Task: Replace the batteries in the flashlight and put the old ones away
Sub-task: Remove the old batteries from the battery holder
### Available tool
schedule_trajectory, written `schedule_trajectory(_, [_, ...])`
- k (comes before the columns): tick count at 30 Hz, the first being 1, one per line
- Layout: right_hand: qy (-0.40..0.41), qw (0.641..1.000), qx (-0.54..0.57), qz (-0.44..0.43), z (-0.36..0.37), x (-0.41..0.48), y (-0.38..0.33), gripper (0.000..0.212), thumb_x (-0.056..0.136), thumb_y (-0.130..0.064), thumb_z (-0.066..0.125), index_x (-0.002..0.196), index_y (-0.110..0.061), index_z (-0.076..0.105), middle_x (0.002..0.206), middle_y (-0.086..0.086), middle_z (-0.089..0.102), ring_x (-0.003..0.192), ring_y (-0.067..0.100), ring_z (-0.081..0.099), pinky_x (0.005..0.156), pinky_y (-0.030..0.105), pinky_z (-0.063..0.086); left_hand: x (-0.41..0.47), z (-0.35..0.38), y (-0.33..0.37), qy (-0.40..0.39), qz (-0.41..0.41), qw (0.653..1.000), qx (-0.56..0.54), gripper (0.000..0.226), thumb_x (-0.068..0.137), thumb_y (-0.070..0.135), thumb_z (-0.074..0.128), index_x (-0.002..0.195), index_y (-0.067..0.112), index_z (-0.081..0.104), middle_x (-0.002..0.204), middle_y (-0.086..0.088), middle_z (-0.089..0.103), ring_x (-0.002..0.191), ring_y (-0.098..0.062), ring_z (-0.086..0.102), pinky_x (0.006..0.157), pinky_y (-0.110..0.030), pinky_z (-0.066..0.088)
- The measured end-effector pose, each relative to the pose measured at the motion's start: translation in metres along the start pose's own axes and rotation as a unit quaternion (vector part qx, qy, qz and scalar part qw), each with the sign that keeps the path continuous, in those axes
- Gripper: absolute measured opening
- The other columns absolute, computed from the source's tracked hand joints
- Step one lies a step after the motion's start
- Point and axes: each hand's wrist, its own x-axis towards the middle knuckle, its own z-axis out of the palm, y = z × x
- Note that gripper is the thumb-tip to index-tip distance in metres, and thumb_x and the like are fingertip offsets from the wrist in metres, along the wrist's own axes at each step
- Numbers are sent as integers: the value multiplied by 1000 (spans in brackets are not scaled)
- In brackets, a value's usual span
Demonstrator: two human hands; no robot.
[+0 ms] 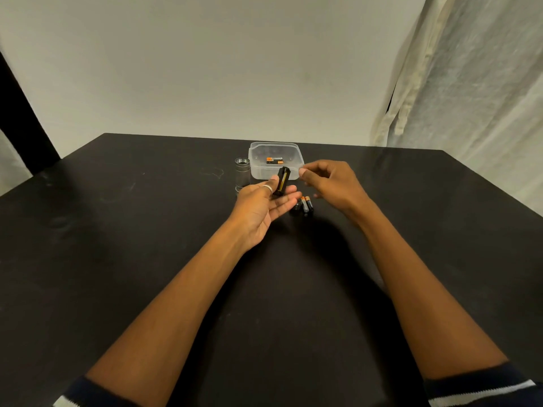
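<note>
My left hand (266, 205) lies palm up and pinches a black battery holder (282, 181) upright between thumb and fingers. Just right of it hovers my right hand (329, 183), fingers loosely curled and holding nothing that I can see. The silver flashlight body (242, 173) stands upright on the black table (147, 245), left of the holder. A clear plastic box (293, 168) behind the hands holds batteries (274, 160) with orange ends. A few loose batteries (305, 204) lie on the table under my hands, beside a small dark part partly hidden by my fingers.
A pale wall rises behind the table's far edge. A light curtain (470, 83) hangs at the right, and a dark post (20, 118) stands at the far left.
</note>
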Motion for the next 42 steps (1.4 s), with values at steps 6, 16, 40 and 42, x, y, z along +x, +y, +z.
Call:
schedule_trajectory(6, [-79,981,178,12,10,-5,-10,23,100,-12,64,122,-10,71,106,4,78,91,11,74,79,25,61,-3,1,1,-31,2,999,25,30,109,21,42,123,4,62,95,-16,77,94,-29,76,76,-32,63])
schedule_trajectory(16, [-10,982,191,11,10,-4,-10,12,89,-23,79,95,-14,77,91,1,79,83,7,74,73,24,59,0,-1,0,-19,5,999,41,27,106,21,49,122,5,64,108,-17,75,97,-24,76,74,-32,63])
schedule_trajectory(40, [7,948,-212,-237,4,-10,-14,53,80,-42,75,124,-12,68,112,0,75,96,12,71,78,36,62,5,-1,-2,27,38,997,53,16,102,13,58,98,5,71,84,-6,73,76,-12,71,66,-23,59])
schedule_trajectory(42, [16,940,-234,-247,6,-14,-16,56,79,-44,72,125,-13,65,109,0,75,94,15,72,77,40,61,6,-2,-3,26,44,997,61,16,101,12,58,95,5,71,82,-6,72,75,-12,69,67,-23,59])
